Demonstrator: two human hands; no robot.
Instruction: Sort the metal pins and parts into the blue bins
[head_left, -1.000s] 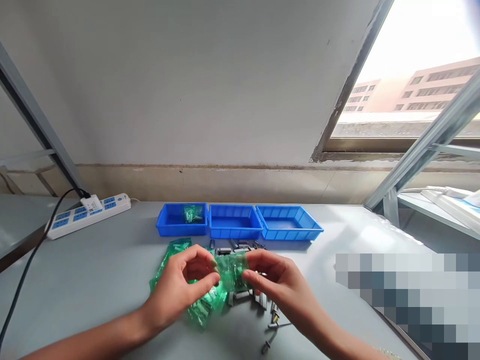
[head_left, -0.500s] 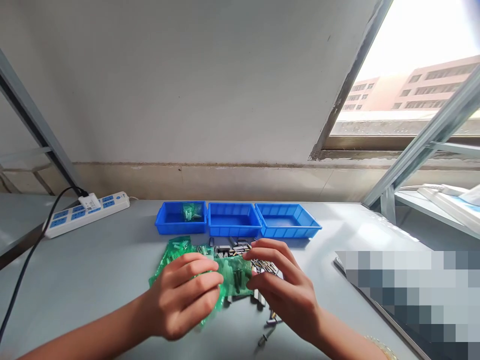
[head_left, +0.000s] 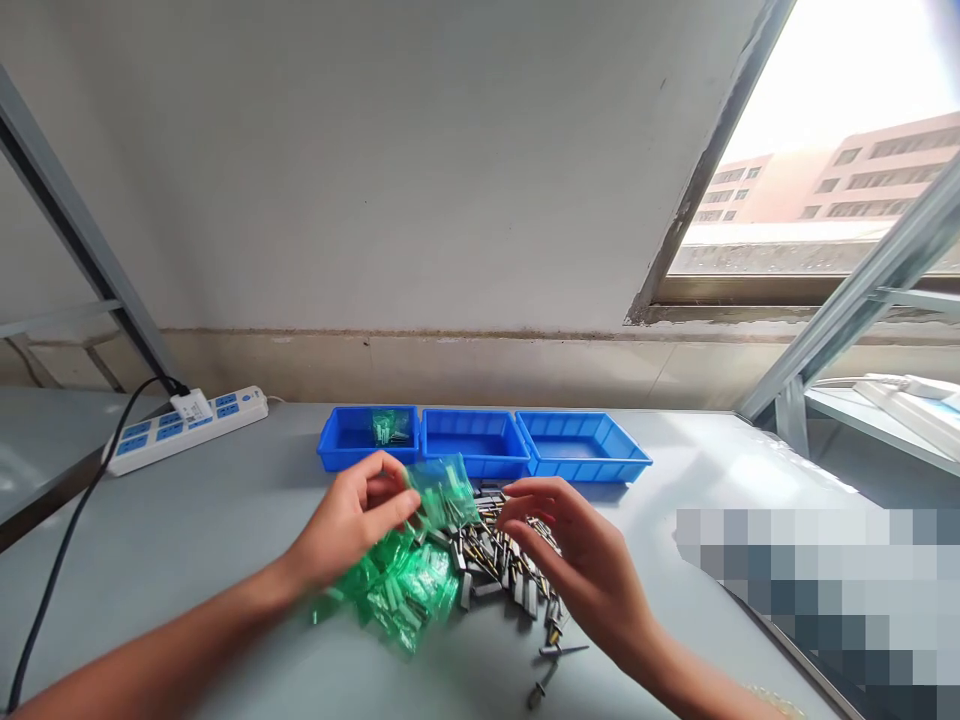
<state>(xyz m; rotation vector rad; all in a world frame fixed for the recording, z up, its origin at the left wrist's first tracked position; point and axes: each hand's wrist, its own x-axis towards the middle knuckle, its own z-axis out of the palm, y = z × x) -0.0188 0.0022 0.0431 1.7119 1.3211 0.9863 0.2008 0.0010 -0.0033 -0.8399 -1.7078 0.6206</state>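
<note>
My left hand [head_left: 373,515] is closed on the edge of a green plastic bag [head_left: 448,490] with small pale and metallic parts inside. The bag hangs above the pile, just in front of the blue bins. Over the right side of the pile is my right hand [head_left: 574,545], its fingers curved and apart with nothing between them. Beneath both hands lies a heap of small metal parts [head_left: 487,560], grey blocks and thin pins mixed together. More filled green bags [head_left: 412,590] lie left of the heap, partly under my left hand.
Three blue bins stand in a row along the back: the left bin [head_left: 330,450] holds one green bag [head_left: 388,428], beside the middle bin [head_left: 476,467] and right bin [head_left: 592,467]. A corded power strip [head_left: 187,430] lies back left. Metal frame posts [head_left: 787,375] rise at the sides.
My left hand has lifted the green bag up and away toward the bins. My right hand has let go of the bag and drawn slightly right. More of the metal heap shows.
</note>
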